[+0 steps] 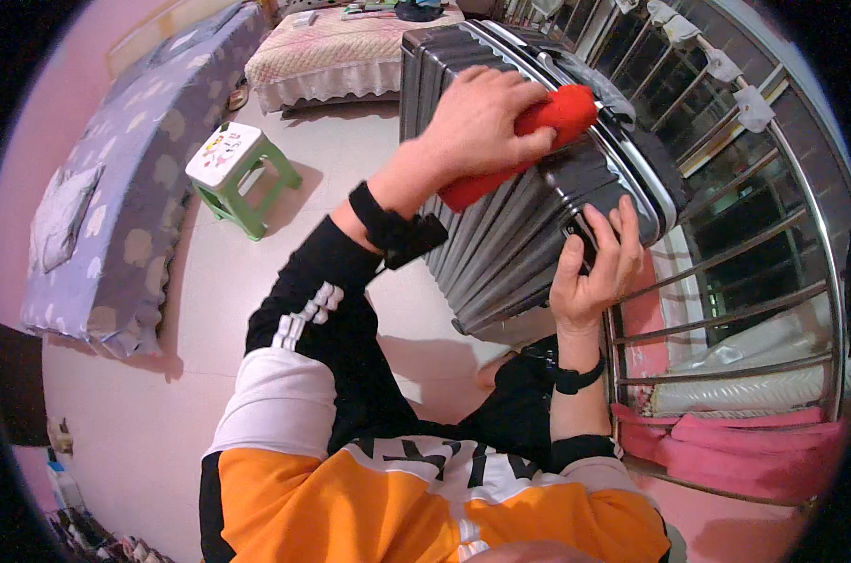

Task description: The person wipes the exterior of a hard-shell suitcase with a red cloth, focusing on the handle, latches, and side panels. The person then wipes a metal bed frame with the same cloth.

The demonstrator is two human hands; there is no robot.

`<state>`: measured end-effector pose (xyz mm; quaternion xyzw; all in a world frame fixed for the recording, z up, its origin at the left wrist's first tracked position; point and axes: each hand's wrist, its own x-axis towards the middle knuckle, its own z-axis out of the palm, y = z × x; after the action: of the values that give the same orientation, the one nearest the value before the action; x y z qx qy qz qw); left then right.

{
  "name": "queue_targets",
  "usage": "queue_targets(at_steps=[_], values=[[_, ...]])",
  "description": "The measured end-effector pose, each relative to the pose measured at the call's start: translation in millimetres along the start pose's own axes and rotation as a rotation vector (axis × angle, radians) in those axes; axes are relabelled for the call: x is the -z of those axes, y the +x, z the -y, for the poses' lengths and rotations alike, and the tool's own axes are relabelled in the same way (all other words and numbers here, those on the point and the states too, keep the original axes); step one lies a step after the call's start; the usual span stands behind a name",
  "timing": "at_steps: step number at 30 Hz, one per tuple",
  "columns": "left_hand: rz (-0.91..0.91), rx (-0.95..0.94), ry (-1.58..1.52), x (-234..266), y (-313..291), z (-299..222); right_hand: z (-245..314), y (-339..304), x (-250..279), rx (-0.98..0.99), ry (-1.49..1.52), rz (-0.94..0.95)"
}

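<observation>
1. The suitcase (500,249) in front of you is your landmark: a dark grey, glossy body with rounded corners, its near side pressed into long parallel ribs, and a bright silver trim (652,183) banding its edge.
2. The red cloth (575,108) lies against the suitcase's upper part, soft and matte, bunched above your hand and hanging in a flap below it over the ribs.
3. The suitcase looks closed, so you cannot see what it contains.
4. Your left grip (486,122) is clamped on the red cloth, fingers draped over it and thumb underneath. Your left forearm reaches up to the suitcase from its lower left, palm down.
5. Your right grip (599,267) is at the suitcase's lower right corner, fingers bent and thumb apart from them, by a dark fitting; whether they pinch it, you cannot tell.
6. Left of the suitcase stands a plastic stool (226,155) with green legs and a white printed top; farther left is a bed in a purple, patterned cover (134,188).
7. Beyond the suitcase, to its upper left, a quilted cream bedspread (331,47) spreads; to its right runs a shiny tubular metal railing (831,281), with pink fabric (754,450) folded low beside it.
</observation>
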<state>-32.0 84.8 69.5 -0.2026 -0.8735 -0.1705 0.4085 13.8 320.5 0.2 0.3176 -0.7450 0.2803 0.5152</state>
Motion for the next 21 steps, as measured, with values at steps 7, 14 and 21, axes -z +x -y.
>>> queue_targets(at_steps=[7, 14, 21], values=[[0.012, 0.262, 0.138, -13, 55, 111, 0, 1, -1, -0.112, 0.004, 0.097], [0.318, 0.636, -0.694, 5, 61, 142, -3, -4, -14, -0.053, 0.009, -0.026], [0.353, 0.496, -0.101, 20, 64, 126, -20, -10, -15, -0.005, 0.017, -0.047]])
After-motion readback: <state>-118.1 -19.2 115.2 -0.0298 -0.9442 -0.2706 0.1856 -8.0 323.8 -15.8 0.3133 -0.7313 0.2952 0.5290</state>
